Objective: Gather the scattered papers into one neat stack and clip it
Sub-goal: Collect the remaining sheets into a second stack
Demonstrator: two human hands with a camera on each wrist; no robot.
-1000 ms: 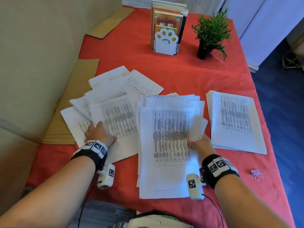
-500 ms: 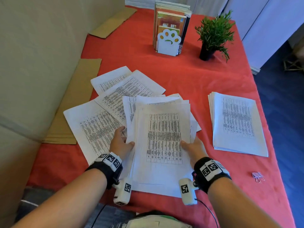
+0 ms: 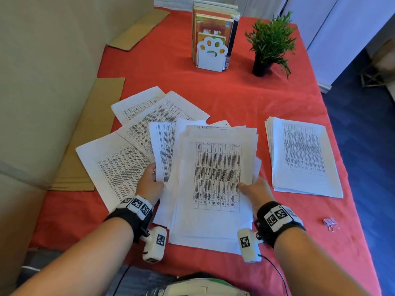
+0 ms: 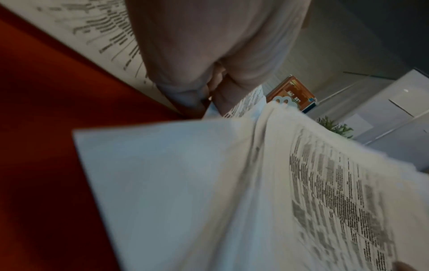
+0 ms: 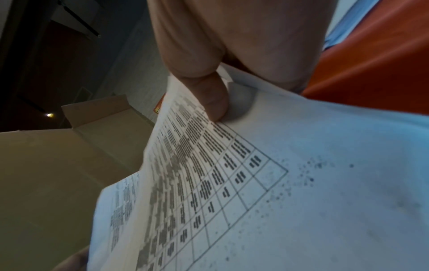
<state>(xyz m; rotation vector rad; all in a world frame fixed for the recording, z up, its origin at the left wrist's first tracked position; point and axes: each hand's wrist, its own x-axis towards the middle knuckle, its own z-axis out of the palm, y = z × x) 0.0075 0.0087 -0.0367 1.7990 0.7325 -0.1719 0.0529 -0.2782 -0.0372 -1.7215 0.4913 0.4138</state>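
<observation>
Big red table [image 3: 245,99] in front of us, and right at its near middle sits the gathered bundle of papers [image 3: 215,180], raised off the cloth between both hands. Left hand [image 3: 149,182] grips its left edge, thumb on top; the fingers run underneath and I can't tell how they lie. Right hand [image 3: 255,189] pinches the right edge, thumb [image 5: 209,95] pressed on the printed grid, fingers out of sight below. Compared with a second ago, the left hand has left the far-left sheets and come in to the bundle, which is now tighter. Three loose sheets [image 3: 119,165] lie fanned to the left, touching the bundle. A separate squared stack [image 3: 303,157] lies apart on the right. Smallest, the binder clips [image 3: 330,223] sit near the right edge, untouched.
</observation>
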